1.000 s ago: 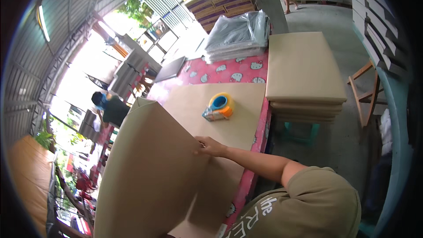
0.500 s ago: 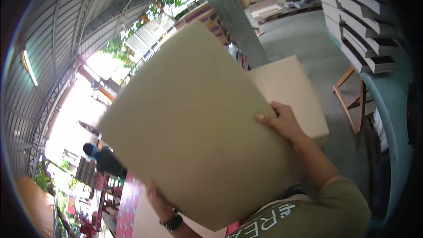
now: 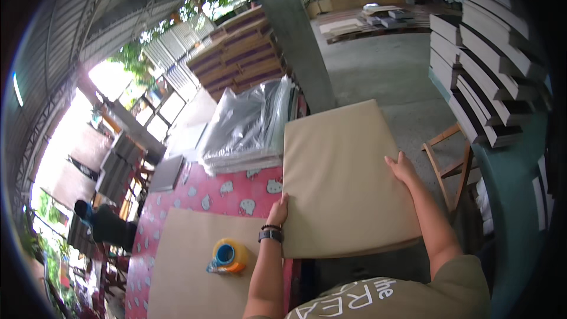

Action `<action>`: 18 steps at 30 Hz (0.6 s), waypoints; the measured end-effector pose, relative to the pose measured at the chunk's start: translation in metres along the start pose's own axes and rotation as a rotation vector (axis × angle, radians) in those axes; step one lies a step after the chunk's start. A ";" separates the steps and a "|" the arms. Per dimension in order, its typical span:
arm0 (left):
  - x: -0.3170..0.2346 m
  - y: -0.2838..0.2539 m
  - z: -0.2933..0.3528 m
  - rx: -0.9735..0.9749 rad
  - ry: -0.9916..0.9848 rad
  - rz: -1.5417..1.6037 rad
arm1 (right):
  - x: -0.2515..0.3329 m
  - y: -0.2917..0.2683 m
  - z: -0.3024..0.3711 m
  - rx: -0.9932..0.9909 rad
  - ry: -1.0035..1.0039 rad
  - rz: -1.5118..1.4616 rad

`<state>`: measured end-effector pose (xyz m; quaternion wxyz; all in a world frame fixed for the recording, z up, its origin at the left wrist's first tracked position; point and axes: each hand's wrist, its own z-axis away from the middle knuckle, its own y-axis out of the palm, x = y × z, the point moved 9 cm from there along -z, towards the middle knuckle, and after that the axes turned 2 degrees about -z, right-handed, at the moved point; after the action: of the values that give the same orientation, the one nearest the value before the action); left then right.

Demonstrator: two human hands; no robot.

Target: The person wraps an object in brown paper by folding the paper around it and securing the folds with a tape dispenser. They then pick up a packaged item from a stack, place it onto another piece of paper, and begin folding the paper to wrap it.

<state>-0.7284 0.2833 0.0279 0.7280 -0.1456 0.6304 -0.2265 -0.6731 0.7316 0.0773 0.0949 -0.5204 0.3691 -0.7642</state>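
A large flat package in tan paper (image 3: 348, 183) lies level in front of me, its lower edge close to my body. My left hand (image 3: 279, 210) holds its left side, fingers partly hidden against the edge. On the opposite side my right hand (image 3: 403, 168) grips the right edge, its thumb side on top. What lies under the package is mostly hidden. To the left, a roll of tape in a blue-and-orange dispenser (image 3: 231, 256) rests on a tan paper sheet (image 3: 189, 254).
The paper sheet covers part of a pink patterned table (image 3: 204, 192). Plastic-wrapped stacks (image 3: 251, 124) stand at its far end, before a grey post (image 3: 295, 41). Stacked books (image 3: 478, 65) sit on a blue-green table at right, beside a wooden trestle (image 3: 449, 168). Another person (image 3: 106, 224) is at far left.
The package, held up tilted before me, has come down to the right and now lies flat where another tan package showed. Both hands remain on its sides. The table and tape have come into view.
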 end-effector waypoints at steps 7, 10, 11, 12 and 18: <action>-0.036 -0.005 -0.001 0.032 0.128 -0.439 | -0.043 0.015 -0.019 -0.096 -0.109 -0.024; -0.021 -0.021 -0.001 -0.028 0.042 -0.314 | -0.018 0.015 0.006 -0.048 -0.057 -0.074; -0.017 -0.028 0.010 -0.036 0.081 -0.192 | -0.013 0.025 0.016 -0.027 -0.012 -0.120; -0.024 -0.017 0.018 -0.019 0.155 -0.045 | -0.019 0.017 0.010 -0.068 -0.046 0.015; 0.029 -0.011 0.146 0.248 -0.130 0.246 | 0.103 0.026 0.045 -0.204 -0.533 0.101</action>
<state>-0.5836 0.2480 0.0321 0.8018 0.0093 0.5625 -0.2019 -0.6863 0.6378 0.1433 0.1736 -0.6907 0.4317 -0.5536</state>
